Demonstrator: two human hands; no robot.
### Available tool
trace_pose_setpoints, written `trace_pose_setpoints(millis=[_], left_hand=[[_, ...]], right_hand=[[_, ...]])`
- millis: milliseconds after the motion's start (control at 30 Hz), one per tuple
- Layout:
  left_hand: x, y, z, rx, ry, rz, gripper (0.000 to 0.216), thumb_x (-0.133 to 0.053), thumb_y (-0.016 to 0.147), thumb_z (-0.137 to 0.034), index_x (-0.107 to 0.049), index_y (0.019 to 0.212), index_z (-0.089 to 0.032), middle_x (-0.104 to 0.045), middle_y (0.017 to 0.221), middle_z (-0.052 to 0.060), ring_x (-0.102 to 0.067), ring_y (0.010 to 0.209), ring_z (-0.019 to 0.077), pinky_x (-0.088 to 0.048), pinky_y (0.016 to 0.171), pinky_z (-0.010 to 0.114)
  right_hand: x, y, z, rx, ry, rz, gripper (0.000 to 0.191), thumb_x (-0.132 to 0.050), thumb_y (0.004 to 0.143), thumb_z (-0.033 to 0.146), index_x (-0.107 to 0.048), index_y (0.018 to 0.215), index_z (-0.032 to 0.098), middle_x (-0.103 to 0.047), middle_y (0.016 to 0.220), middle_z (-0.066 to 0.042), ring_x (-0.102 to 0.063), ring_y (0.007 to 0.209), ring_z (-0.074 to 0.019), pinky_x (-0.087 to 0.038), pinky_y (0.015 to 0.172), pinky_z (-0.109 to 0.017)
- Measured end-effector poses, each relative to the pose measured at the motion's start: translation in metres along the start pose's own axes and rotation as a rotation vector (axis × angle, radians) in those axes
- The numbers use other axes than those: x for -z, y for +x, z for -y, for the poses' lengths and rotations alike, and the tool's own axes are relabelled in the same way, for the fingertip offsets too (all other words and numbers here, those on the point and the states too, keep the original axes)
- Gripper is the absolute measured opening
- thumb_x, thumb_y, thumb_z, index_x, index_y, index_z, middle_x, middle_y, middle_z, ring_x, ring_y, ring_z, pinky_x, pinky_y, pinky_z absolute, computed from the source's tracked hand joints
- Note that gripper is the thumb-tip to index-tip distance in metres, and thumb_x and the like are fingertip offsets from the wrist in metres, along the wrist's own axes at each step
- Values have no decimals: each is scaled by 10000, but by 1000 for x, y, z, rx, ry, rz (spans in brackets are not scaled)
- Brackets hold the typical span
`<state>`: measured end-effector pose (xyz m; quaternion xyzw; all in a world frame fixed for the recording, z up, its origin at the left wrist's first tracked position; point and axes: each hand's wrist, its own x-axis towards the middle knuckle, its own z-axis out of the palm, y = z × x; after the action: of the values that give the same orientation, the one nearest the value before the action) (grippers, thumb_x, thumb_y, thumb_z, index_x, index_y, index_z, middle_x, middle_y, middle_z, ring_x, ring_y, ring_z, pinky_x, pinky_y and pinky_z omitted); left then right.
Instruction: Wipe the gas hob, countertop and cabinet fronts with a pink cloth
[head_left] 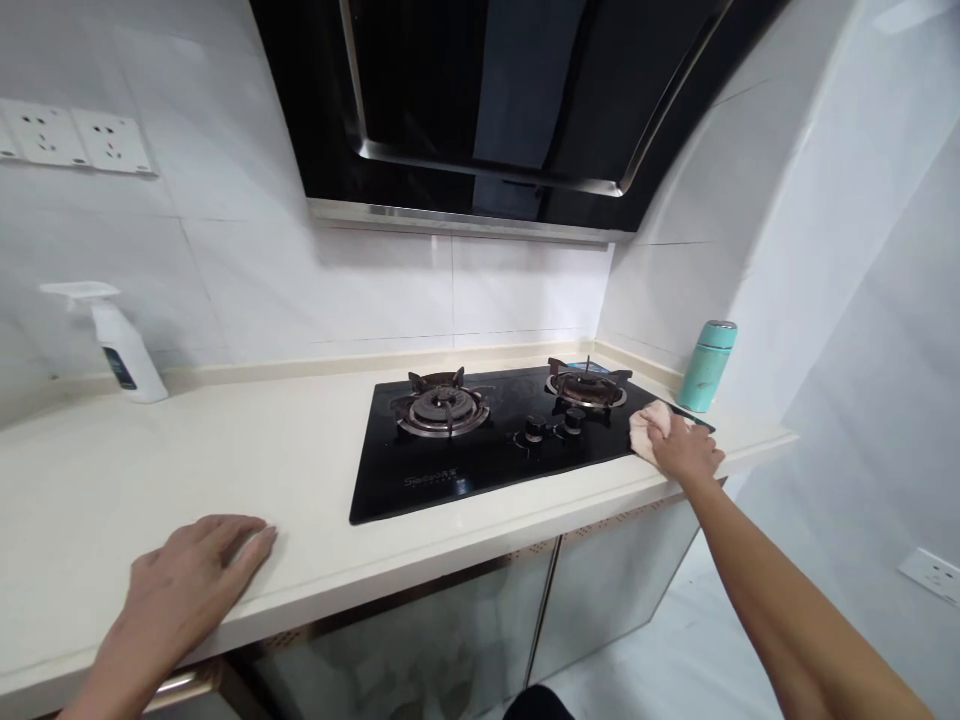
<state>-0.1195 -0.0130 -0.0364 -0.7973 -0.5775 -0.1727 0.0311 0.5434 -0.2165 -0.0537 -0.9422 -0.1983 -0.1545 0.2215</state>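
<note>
A pale pink cloth (646, 432) is bunched under my right hand (684, 447), whose fingers press it onto the right end of the black gas stove (480, 470). Holding nothing, my left hand (199, 565) rests on the cream countertop (300, 480) near its front edge, left of the stove. Its thumb is apart from the slightly bent fingers. Two burners, the left burner (444, 408) and the right burner (586, 386), carry dark pan supports. Between them and the front edge sit two black knobs (535, 430).
A white spray bottle (127, 350) stands at the back left of the counter. Close beyond my right hand is a turquoise flask (706, 368). The black range hood (480, 100) hangs low over the stove. Glass-fronted cabinets (427, 620) lie below the counter.
</note>
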Motion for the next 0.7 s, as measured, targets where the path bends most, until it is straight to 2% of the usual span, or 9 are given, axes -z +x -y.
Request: trace_pose_setpoints(millis=[100,200,267,333,400,500,600,700], left_hand=[[-2,0,1,-28,3,-6,457,-405,955,-562,-764,1080,-309,-752,1267,37,-621,1221,312,-450,971,442],[-7,0,5,-57,-4,-13,451,-393,949,-549,-763,1074,-323,-746,1287,27,-617,1218,302,-458,944,423],[-10,0,8,-65,-20,-17,441,-399,942,-549,-767,1046,-330,-751,1277,19,-617,1213,295,-467,947,413],[-11,1,10,-61,-37,-35,441,-393,932,-553,-771,999,-338,-763,1245,13,-626,1199,289,-473,975,413],[-11,2,10,-59,-52,-51,444,-385,913,-556,-773,954,-345,-775,1205,11,-642,1177,284,-481,998,411],[-9,1,9,-47,-75,-57,452,-382,892,-565,-778,926,-350,-782,1178,10,-662,1154,280,-496,1004,409],[-11,0,12,-9,-100,-52,461,-390,872,-600,-789,906,-370,-786,1165,-4,-670,1152,284,-509,1008,419],[-22,2,23,-13,-115,-90,458,-400,862,-634,-796,876,-404,-796,1107,-22,-682,1128,298,-513,1033,450]], right_hand=[[2,-25,1,126,-27,45,565,-412,983,591,-587,1391,243,-571,1300,-220,-564,1225,-406,-437,1000,-582],[3,-37,0,448,77,147,515,-491,963,541,-579,1382,255,-617,1185,-151,-595,1157,-334,-486,969,-471],[5,-28,1,605,169,167,499,-535,948,475,-566,1396,257,-624,1216,-127,-594,1173,-291,-483,1001,-401],[9,-4,5,595,198,108,527,-550,934,400,-533,1435,236,-615,1291,-138,-578,1220,-293,-463,1042,-394],[12,27,11,481,140,44,601,-542,938,365,-459,1508,191,-608,1332,-175,-577,1240,-321,-461,1041,-424],[6,62,23,344,-49,105,619,-514,975,398,-428,1547,177,-643,1306,-197,-624,1194,-337,-481,995,-449],[-10,66,33,329,-149,168,535,-453,1012,417,-521,1492,189,-656,1280,-225,-645,1162,-373,-478,967,-516],[-22,55,37,410,-149,154,498,-495,1003,420,-583,1444,206,-662,1274,-220,-647,1176,-353,-473,977,-477]])
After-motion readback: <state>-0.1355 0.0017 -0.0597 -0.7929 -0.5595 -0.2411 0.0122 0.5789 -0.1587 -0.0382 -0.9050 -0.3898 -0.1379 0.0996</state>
